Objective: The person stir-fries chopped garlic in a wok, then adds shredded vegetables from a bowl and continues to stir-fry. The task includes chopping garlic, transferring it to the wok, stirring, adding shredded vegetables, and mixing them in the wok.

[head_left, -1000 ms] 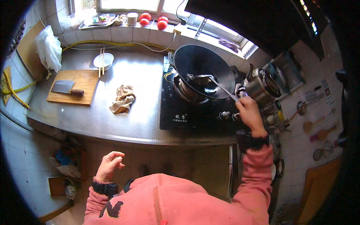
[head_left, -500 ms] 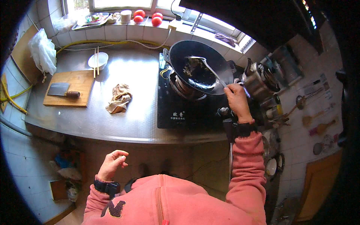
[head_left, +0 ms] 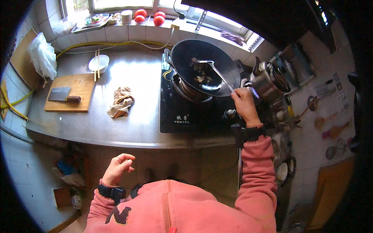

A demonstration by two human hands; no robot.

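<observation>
My right hand (head_left: 245, 105) is closed round the handle end of a metal wok spatula (head_left: 221, 73). The spatula slants into a black wok (head_left: 229, 62) on the cooktop, its head beside some small dark and pale pieces of food (head_left: 203, 79). An oily shine lies on the wok's near inner wall. Out in front of my body, below the counter's front edge, my left hand (head_left: 119, 169) hangs in the air with its fingers curled toward the thumb. It touches nothing on the counter, and I see nothing in it.
A crumpled cloth (head_left: 121, 102) lies left of the black cooktop (head_left: 175, 116). Further left are a cleaver (head_left: 60, 94) on a cutting board (head_left: 87, 87), and a white bowl (head_left: 101, 62) with chopsticks across it. Tomatoes (head_left: 159, 20) sit on the sill; a metal kettle (head_left: 266, 79) stands right of the wok.
The food pieces in the wok have shifted and spread nearer its front wall, and the spatula's angle has altered slightly. My left hand is nearly where it was.
</observation>
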